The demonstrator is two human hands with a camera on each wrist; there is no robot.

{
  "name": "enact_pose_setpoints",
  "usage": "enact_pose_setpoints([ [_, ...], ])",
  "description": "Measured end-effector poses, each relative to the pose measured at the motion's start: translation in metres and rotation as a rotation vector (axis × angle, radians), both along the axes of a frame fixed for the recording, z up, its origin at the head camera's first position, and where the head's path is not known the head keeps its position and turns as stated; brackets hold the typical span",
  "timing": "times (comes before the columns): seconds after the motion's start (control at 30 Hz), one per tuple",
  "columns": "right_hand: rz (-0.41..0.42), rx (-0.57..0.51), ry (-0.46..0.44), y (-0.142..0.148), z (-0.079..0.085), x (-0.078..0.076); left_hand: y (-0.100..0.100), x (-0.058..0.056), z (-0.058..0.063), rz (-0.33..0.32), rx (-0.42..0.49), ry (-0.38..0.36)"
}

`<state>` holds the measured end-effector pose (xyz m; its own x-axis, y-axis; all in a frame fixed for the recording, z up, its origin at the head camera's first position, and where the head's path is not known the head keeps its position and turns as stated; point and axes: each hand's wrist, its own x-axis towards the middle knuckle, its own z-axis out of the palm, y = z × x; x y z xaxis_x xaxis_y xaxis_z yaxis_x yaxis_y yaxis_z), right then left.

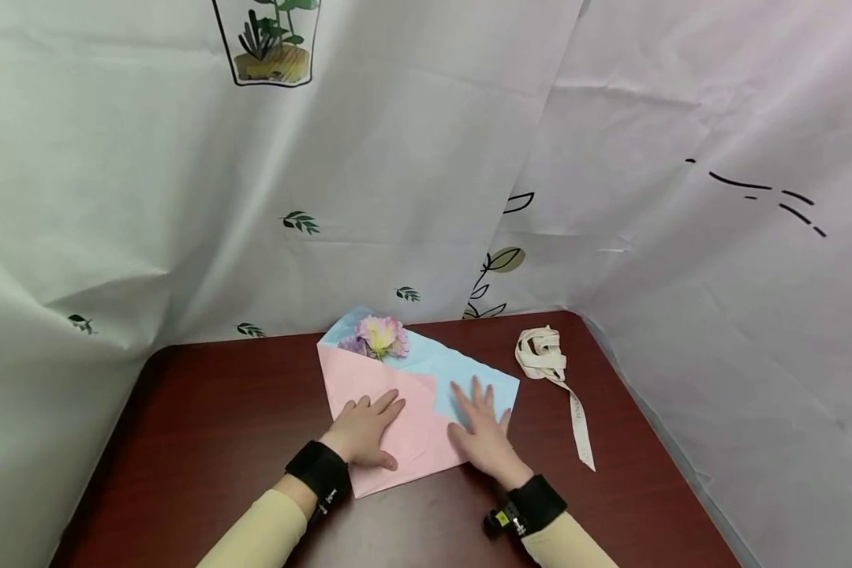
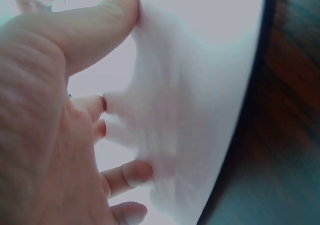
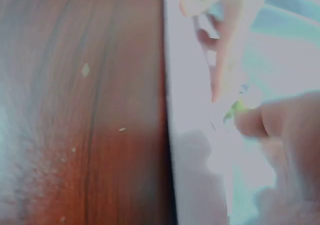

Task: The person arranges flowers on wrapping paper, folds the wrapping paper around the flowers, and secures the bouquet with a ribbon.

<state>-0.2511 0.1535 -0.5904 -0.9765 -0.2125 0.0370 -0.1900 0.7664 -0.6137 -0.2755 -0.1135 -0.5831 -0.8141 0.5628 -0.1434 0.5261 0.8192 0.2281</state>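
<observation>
Pink wrapping paper point(image 1: 351, 377) with a light blue side point(image 1: 461, 364) lies on the table, its left part folded over in a pink flap. From the upper left opening peeks a pink and yellow flower point(image 1: 385, 337), beside a purple bloom point(image 1: 353, 345); their stems are hidden. My left hand point(image 1: 364, 430) rests with fingers extended on the pink flap. Spread fingers of my right hand point(image 1: 486, 438) lie over the blue side, near the pink lower strip. In the left wrist view, the fingertips point(image 2: 137, 172) meet the pale paper.
A cream ribbon point(image 1: 542, 355) lies loosely bundled at the right, its tail stretching toward the front. The dark red-brown wooden table point(image 1: 234, 418) backs onto a white printed curtain point(image 1: 397, 158), which also runs along its right side.
</observation>
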Motion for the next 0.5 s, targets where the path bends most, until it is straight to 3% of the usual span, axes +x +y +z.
enact_pose_setpoints([
  [0.1, -0.201, -0.211, -0.069, 0.011, 0.008, 0.008, 0.001, 0.001, 0.001, 0.008, 0.008, 0.006],
  [0.2, -0.34, -0.417, -0.158, 0.018, 0.013, 0.016, 0.001, 0.001, 0.002, 0.007, 0.008, 0.015],
  [0.3, -0.398, -0.547, -0.19, 0.022, 0.014, 0.021, 0.002, 0.001, 0.003, 0.002, 0.01, 0.016],
  [0.5, -0.433, -0.65, -0.169, 0.026, 0.005, 0.022, 0.002, 0.002, 0.003, 0.007, 0.016, 0.013],
])
